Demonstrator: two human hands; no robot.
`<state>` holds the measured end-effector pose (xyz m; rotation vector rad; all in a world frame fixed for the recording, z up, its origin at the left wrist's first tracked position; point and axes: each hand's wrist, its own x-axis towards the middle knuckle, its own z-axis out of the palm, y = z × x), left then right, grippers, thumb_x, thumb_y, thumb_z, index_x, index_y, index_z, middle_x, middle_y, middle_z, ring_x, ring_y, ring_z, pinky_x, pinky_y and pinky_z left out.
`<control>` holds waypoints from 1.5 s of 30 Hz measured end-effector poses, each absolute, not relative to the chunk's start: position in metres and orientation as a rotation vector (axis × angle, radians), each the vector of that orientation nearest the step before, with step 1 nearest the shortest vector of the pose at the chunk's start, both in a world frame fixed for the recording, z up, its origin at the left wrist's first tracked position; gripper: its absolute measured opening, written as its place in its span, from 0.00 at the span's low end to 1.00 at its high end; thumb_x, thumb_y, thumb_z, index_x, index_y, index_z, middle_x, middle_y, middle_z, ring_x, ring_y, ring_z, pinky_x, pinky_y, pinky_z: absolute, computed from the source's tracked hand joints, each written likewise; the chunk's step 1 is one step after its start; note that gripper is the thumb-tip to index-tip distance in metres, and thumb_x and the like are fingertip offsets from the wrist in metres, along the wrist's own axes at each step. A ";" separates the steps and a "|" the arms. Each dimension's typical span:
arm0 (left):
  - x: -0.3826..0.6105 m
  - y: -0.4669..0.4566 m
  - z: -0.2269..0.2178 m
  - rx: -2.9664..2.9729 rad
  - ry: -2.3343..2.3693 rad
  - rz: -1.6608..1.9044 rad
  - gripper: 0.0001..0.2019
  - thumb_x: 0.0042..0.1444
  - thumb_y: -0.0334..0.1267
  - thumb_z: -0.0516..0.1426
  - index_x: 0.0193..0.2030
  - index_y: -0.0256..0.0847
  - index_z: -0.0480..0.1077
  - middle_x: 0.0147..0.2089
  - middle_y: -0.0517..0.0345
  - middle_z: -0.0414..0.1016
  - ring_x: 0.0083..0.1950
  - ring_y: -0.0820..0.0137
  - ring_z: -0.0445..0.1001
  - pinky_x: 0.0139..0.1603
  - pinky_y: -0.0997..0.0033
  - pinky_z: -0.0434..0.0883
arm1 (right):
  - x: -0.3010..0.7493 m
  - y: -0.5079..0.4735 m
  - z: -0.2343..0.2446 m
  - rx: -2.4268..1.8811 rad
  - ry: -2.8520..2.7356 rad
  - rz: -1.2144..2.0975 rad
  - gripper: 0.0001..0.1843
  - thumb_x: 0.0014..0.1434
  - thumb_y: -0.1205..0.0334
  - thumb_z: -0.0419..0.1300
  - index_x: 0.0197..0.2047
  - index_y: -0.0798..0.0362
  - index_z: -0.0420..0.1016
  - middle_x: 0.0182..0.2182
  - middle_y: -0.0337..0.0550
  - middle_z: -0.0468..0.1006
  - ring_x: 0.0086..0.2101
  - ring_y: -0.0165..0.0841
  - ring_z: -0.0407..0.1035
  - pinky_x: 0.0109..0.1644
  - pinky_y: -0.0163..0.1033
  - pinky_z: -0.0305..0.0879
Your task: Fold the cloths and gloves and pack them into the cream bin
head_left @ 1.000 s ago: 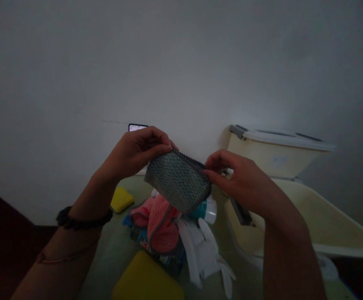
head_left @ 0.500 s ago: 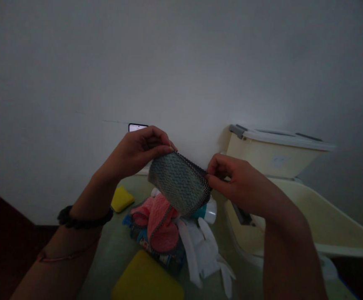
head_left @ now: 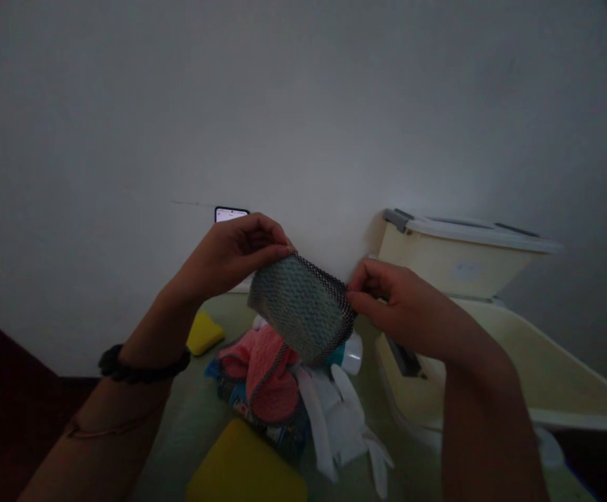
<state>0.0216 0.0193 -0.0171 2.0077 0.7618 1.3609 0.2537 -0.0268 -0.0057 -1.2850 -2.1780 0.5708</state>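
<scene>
I hold a small grey-green knitted cloth [head_left: 301, 305] with a dark mesh edge up in front of me. My left hand [head_left: 230, 254] pinches its upper left corner with thumb and fingers closed. At the cloth's right edge my right hand [head_left: 398, 303] pinches it, fingers curled. The cloth sags between both hands above a pile of things on the pale green surface [head_left: 188, 418].
Below lie a pink knitted cloth [head_left: 269, 373], white gloves [head_left: 342, 425], a teal and white bottle [head_left: 348, 352], a small yellow sponge [head_left: 204, 332] and a larger yellow sponge [head_left: 243, 467]. A cream lidded bin [head_left: 455, 261] and an open cream tub [head_left: 538, 376] stand right. A phone [head_left: 231, 213] leans on the white wall.
My right hand has closed its pinch on the cloth's right edge and drawn it slightly up. The left hand has hardly moved.
</scene>
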 end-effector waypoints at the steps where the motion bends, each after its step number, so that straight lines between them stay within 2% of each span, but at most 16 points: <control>1: 0.022 0.019 -0.017 2.009 0.766 1.362 0.05 0.50 0.30 0.61 0.32 0.36 0.69 0.33 0.59 0.77 0.37 0.73 0.76 0.39 0.75 0.73 | 0.253 -0.027 -0.005 -1.277 -2.178 0.583 0.10 0.58 0.58 0.53 0.27 0.52 0.63 0.22 0.33 0.65 0.24 0.27 0.61 0.27 0.34 0.56; 4: 0.023 0.019 -0.018 2.017 0.755 1.350 0.05 0.50 0.31 0.61 0.33 0.37 0.69 0.33 0.60 0.77 0.37 0.73 0.76 0.40 0.75 0.73 | 0.251 -0.028 -0.005 -1.272 -2.159 0.615 0.19 0.60 0.47 0.51 0.27 0.52 0.64 0.20 0.32 0.63 0.22 0.26 0.58 0.25 0.33 0.54; 6: 0.024 0.019 -0.019 2.021 0.744 1.337 0.05 0.50 0.31 0.61 0.33 0.37 0.69 0.34 0.60 0.77 0.37 0.73 0.76 0.40 0.75 0.73 | 0.249 -0.029 -0.005 -1.272 -2.147 0.645 0.19 0.56 0.44 0.55 0.27 0.52 0.65 0.22 0.33 0.65 0.23 0.25 0.60 0.25 0.32 0.55; 9: 0.026 0.019 -0.019 2.021 0.736 1.328 0.05 0.50 0.32 0.62 0.33 0.37 0.69 0.34 0.60 0.77 0.38 0.73 0.76 0.41 0.74 0.73 | 0.248 -0.028 -0.005 -1.268 -2.166 0.626 0.15 0.53 0.51 0.61 0.28 0.53 0.65 0.23 0.33 0.67 0.24 0.26 0.62 0.26 0.32 0.57; 11: 0.027 0.019 -0.019 2.017 0.733 1.334 0.06 0.50 0.32 0.62 0.33 0.38 0.68 0.34 0.60 0.76 0.38 0.73 0.76 0.42 0.73 0.73 | 0.248 -0.028 -0.005 -1.270 -2.166 0.585 0.11 0.54 0.57 0.61 0.27 0.53 0.64 0.23 0.34 0.67 0.24 0.26 0.63 0.26 0.32 0.58; 14: 0.027 0.017 -0.017 1.982 0.714 1.315 0.09 0.50 0.33 0.61 0.37 0.39 0.66 0.36 0.59 0.77 0.40 0.71 0.77 0.42 0.72 0.73 | 0.250 -0.025 -0.006 -1.264 -2.122 0.592 0.09 0.53 0.60 0.61 0.28 0.52 0.64 0.23 0.34 0.67 0.24 0.26 0.63 0.26 0.33 0.58; 18: 0.025 0.016 -0.019 1.902 0.752 0.976 0.24 0.51 0.31 0.60 0.54 0.42 0.57 0.38 0.56 0.78 0.37 0.69 0.78 0.33 0.75 0.74 | 0.255 -0.021 -0.010 -1.208 -2.032 0.684 0.08 0.53 0.61 0.61 0.30 0.52 0.65 0.25 0.36 0.70 0.27 0.29 0.67 0.28 0.34 0.62; 21: 0.021 0.018 -0.023 1.894 0.734 0.740 0.32 0.47 0.29 0.62 0.58 0.42 0.56 0.40 0.54 0.77 0.38 0.67 0.79 0.34 0.72 0.75 | 0.259 -0.018 -0.013 -1.143 -1.950 0.764 0.09 0.53 0.61 0.62 0.34 0.52 0.64 0.28 0.37 0.72 0.30 0.31 0.70 0.30 0.35 0.65; 24: 0.018 0.021 -0.026 1.885 0.678 0.735 0.29 0.47 0.28 0.62 0.56 0.42 0.59 0.45 0.52 0.77 0.44 0.65 0.78 0.41 0.68 0.76 | 0.262 -0.017 -0.013 -1.118 -1.896 0.839 0.15 0.55 0.62 0.61 0.44 0.51 0.63 0.32 0.39 0.74 0.32 0.31 0.71 0.32 0.36 0.67; 26: 0.017 0.021 -0.025 1.866 0.695 0.789 0.28 0.50 0.29 0.61 0.57 0.44 0.57 0.44 0.53 0.77 0.43 0.66 0.78 0.39 0.69 0.76 | 0.263 -0.018 -0.013 -1.166 -1.969 0.837 0.18 0.56 0.64 0.59 0.49 0.52 0.62 0.34 0.41 0.74 0.34 0.32 0.72 0.34 0.37 0.69; 29: 0.019 0.018 -0.021 1.867 0.719 0.846 0.24 0.51 0.31 0.61 0.54 0.45 0.58 0.40 0.57 0.78 0.37 0.68 0.79 0.33 0.73 0.76 | 0.262 -0.019 -0.012 -1.210 -2.180 0.849 0.17 0.56 0.63 0.59 0.49 0.54 0.64 0.39 0.45 0.75 0.40 0.34 0.71 0.40 0.39 0.69; 32: 0.025 0.013 -0.017 1.918 0.733 0.824 0.19 0.49 0.32 0.62 0.47 0.42 0.62 0.35 0.60 0.78 0.32 0.71 0.77 0.29 0.75 0.74 | 0.257 -0.020 -0.012 -1.197 -2.208 0.863 0.19 0.55 0.55 0.61 0.47 0.53 0.65 0.43 0.47 0.74 0.43 0.36 0.70 0.41 0.40 0.69; 35: 0.032 0.008 -0.015 1.977 0.712 0.794 0.17 0.48 0.33 0.63 0.43 0.41 0.63 0.32 0.62 0.76 0.29 0.74 0.75 0.26 0.78 0.71 | 0.251 -0.019 -0.011 -1.189 -2.079 0.782 0.18 0.55 0.51 0.61 0.44 0.53 0.66 0.38 0.44 0.73 0.39 0.35 0.69 0.38 0.38 0.67; 39: 0.035 0.008 -0.015 2.040 0.693 0.837 0.12 0.48 0.34 0.63 0.39 0.40 0.66 0.31 0.63 0.75 0.30 0.74 0.74 0.28 0.78 0.70 | 0.253 -0.018 -0.009 -1.087 -2.002 0.717 0.08 0.57 0.57 0.59 0.36 0.53 0.68 0.28 0.37 0.69 0.31 0.29 0.65 0.31 0.34 0.61; 43: 0.030 0.015 -0.016 2.059 0.715 0.940 0.05 0.52 0.36 0.61 0.35 0.38 0.71 0.29 0.62 0.75 0.29 0.75 0.73 0.28 0.80 0.69 | 0.260 -0.017 -0.009 -1.022 -1.951 0.795 0.07 0.57 0.59 0.59 0.34 0.54 0.68 0.27 0.35 0.68 0.29 0.28 0.63 0.30 0.33 0.60; 45: 0.028 0.018 -0.017 2.057 0.746 0.994 0.05 0.54 0.36 0.59 0.35 0.37 0.73 0.27 0.61 0.75 0.28 0.76 0.72 0.27 0.80 0.69 | 0.262 -0.018 -0.009 -1.010 -1.936 0.834 0.07 0.57 0.60 0.59 0.33 0.53 0.67 0.26 0.35 0.67 0.29 0.28 0.63 0.29 0.33 0.60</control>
